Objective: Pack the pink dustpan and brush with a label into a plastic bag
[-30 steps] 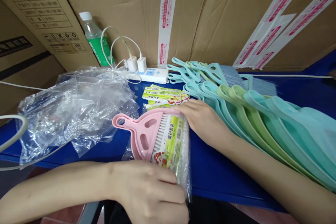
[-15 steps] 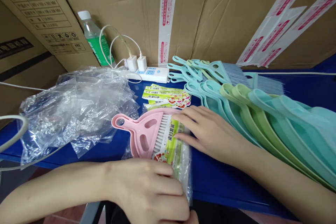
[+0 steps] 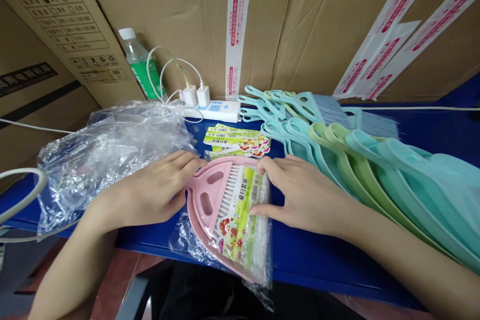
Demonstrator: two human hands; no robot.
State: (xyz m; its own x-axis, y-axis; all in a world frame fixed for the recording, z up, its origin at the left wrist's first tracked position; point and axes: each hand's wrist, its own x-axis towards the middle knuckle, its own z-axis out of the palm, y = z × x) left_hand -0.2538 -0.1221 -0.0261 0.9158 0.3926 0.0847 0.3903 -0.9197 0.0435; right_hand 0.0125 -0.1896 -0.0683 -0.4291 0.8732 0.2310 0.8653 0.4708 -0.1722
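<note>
A pink dustpan (image 3: 197,212) lies flat at the table's front edge, partly inside a clear plastic bag (image 3: 267,255). A pink hand brush (image 3: 215,182) with white bristles is nested in it, and a green-and-white printed card (image 3: 245,210) covers part of the bristles. My left hand (image 3: 150,190) is closed around the handle end, hiding it. At the opposite, wide side, my right hand (image 3: 300,190) grips the bagged set, thumb on the card side and index finger at the far corner. Its other fingers are partly hidden.
Loose clear bags (image 3: 108,145) are heaped at left. Behind the set lie several printed cards (image 3: 232,140) and a power strip (image 3: 221,110) with chargers. Green and blue dustpans (image 3: 360,175) line the right, brushes (image 3: 300,105) behind them. A bottle (image 3: 142,70) stands by the cardboard boxes (image 3: 180,0).
My left hand has moved from the bag's near end up and left to the dustpan handle, uncovering the near part of the bag. My right hand stays at the wide side, thumb and index finger further apart.
</note>
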